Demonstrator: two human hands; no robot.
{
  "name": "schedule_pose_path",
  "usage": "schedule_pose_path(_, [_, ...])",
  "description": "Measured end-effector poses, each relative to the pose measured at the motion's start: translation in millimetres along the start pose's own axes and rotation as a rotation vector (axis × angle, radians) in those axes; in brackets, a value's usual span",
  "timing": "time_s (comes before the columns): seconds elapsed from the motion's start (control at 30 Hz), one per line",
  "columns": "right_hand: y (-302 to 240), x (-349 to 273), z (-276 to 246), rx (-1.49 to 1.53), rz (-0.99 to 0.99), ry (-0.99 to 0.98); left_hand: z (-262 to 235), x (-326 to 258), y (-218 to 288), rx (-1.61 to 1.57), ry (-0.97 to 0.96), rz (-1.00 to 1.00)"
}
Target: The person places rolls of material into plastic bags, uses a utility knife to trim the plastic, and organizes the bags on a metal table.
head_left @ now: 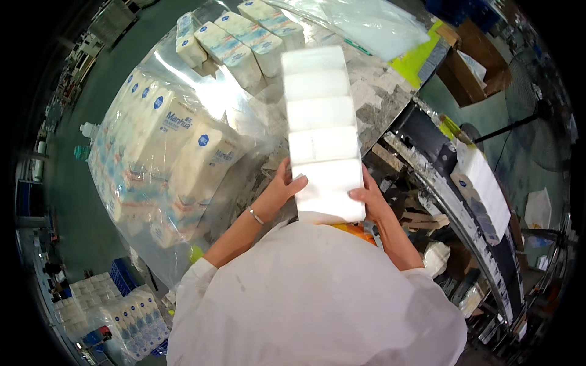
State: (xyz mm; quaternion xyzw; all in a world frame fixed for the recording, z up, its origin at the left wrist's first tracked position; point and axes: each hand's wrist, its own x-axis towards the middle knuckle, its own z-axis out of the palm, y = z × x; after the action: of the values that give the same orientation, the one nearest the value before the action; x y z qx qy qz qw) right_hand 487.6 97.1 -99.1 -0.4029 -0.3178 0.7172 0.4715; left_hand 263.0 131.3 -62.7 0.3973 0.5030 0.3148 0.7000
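A long white pack of tissue rolls (322, 134), its segments in a single row, stands out in front of my body. My left hand (288, 185) grips its near left side, thumb on top. On the opposite side, my right hand (370, 194) holds the near right edge, also with the thumb over the top. The undersides of my fingers are hidden behind the pack. To the left, a large clear plastic bag (137, 210) contains several printed tissue packs (204, 161). Beyond the bag's mouth, more printed packs (235, 46) lie side by side on the worktable (378, 91).
A curved conveyor (455, 213) runs along the right, carrying another white tissue pack (480, 189). Clear plastic sheeting (366, 27) covers the table's far end. An open cardboard box (473, 67) and a fan (537, 110) stand at far right. Bundled packs (137, 320) sit at lower left.
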Motion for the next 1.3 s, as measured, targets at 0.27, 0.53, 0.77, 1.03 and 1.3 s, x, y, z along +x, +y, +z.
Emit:
schedule_pose_path(0.27, [-77.1, 5.7, 25.7, -0.48, -0.155, -0.234, -10.2, 9.7, 78.5, -0.629, -0.212, 0.27])
schedule_pose_path(0.53, [-128.3, 6.4, 49.5, -0.744, -0.187, -0.388, -24.5, -28.0, 92.0, -0.722, -0.12, 0.589])
schedule_pose_path(0.77, [-130.5, -19.3, -21.4, -0.689, 0.293, -0.259, -56.8, -59.0, 75.8, -0.003, 0.276, 0.496])
schedule_pose_path(1.03, [-123.0, -48.2, -38.3, -0.631, 0.699, -0.234, -113.0, -216.5, -43.5, 1.705, 1.092, 0.466])
schedule_pose_path(1.3, [-61.1, -5.4, 53.2, -0.701, 0.854, -0.509, -185.1, -210.4, -69.0, 1.356, 1.344, 0.852])
